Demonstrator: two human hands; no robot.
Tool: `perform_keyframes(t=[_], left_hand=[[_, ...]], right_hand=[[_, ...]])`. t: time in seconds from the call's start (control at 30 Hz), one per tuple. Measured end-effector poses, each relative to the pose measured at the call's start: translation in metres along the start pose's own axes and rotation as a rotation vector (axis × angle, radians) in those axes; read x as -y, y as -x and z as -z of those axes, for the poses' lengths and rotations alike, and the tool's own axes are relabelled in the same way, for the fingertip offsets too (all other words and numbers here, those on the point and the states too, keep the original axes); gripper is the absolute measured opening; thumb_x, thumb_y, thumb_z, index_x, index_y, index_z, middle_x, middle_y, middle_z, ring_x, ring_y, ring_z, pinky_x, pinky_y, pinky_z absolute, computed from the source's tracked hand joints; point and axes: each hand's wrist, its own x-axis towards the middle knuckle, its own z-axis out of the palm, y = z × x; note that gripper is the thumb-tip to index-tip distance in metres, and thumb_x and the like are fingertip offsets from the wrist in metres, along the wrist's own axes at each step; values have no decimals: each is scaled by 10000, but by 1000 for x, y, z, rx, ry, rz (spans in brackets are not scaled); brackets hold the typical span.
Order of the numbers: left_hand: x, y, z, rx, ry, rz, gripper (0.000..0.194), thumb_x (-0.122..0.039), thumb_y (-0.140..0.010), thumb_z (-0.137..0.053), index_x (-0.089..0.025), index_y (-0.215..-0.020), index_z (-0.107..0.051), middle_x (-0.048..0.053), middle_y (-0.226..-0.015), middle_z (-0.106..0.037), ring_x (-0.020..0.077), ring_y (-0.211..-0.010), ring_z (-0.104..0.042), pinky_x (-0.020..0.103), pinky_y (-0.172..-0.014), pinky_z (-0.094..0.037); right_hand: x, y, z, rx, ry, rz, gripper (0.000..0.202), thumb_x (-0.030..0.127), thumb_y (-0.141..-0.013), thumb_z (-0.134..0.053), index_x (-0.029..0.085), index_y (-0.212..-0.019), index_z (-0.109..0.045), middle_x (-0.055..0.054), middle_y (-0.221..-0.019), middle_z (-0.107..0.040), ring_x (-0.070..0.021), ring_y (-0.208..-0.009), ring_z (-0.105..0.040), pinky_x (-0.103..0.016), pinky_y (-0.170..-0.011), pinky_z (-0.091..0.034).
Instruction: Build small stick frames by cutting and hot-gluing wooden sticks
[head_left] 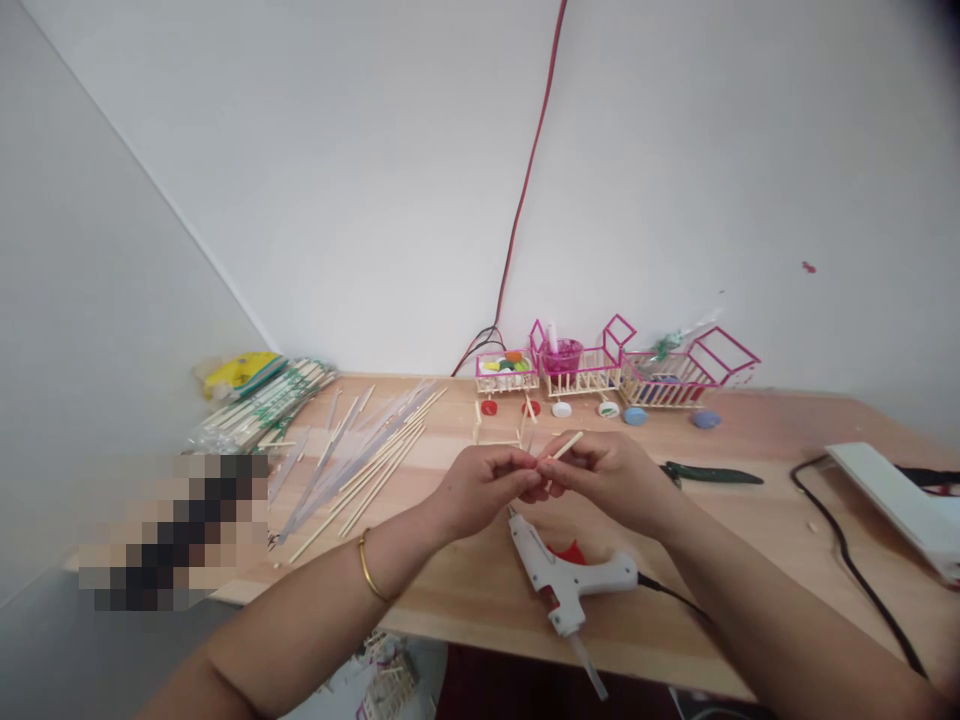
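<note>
Both my hands meet above the table, fingertips together. My right hand (611,480) is closed on a short piece of wooden stick (568,446), whose pale end points up and to the right. My left hand (487,490) pinches at the same spot, touching the right fingertips; what lies between its fingers is hidden. Just below them a white hot glue gun (551,575) with a red trigger lies on its side, a glue stick (589,668) poking out of its back. Behind the hands stands a small frame of pale sticks (499,442).
Along the wall stand little stick carts (581,380) with magenta rims and bottle-cap wheels. Loose wooden sticks (382,480) and clear glue sticks (322,480) lie left, before wrapped stick bundles (281,405). Green-handled cutters (712,474), a white board (892,500) and a black cable (847,550) are right.
</note>
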Motion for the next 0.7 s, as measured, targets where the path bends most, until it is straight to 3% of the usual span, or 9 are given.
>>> perform_keyframes(t=[0.13, 0.37, 0.57, 0.63, 0.7], left_hand=[[0, 0, -2, -60, 66, 90, 238, -324, -732, -641, -92, -785, -634, 42, -637, -634, 108, -588, -595, 235, -600, -479], [0, 0, 2, -59, -3, 41, 253, -348, -749, -624, -95, -737, -631, 31, -605, -626, 95, -550, -581, 215, -570, -467], [2, -1, 5, -104, 26, 41, 259, -352, -741, -628, -95, -714, -610, 40, -624, -640, 112, -583, -606, 237, -605, -497], [1, 0, 6, -120, 33, 28, 267, -361, -732, -635, -97, -709, -608, 41, -625, -641, 116, -584, -610, 240, -604, -503], [0, 1, 6, -138, 17, 13, 265, -362, -730, -635, -99, -714, -610, 42, -622, -645, 118, -582, -612, 240, -603, -504]], right_hand=[[-1, 0, -6, -65, 120, 16, 237, 383, -790, -577, 173, -715, -657, -13, -623, -639, -104, -510, -552, -227, -491, -435], [4, 2, 0, -18, 60, -7, 287, 440, -755, -601, 178, -854, -662, -19, -711, -648, -114, -579, -551, -230, -517, -439], [30, 6, 37, -274, 318, -78, 417, 526, -769, -545, 213, -1034, -619, -35, -805, -657, -160, -682, -603, -270, -601, -468], [24, 13, 57, -210, 518, -99, 439, 523, -746, -570, 227, -1067, -618, -56, -859, -677, -205, -753, -623, -314, -666, -480], [5, 25, 76, -115, 702, -148, 569, 544, -660, -637, 232, -1134, -594, -88, -1045, -660, -278, -918, -612, -376, -764, -475]])
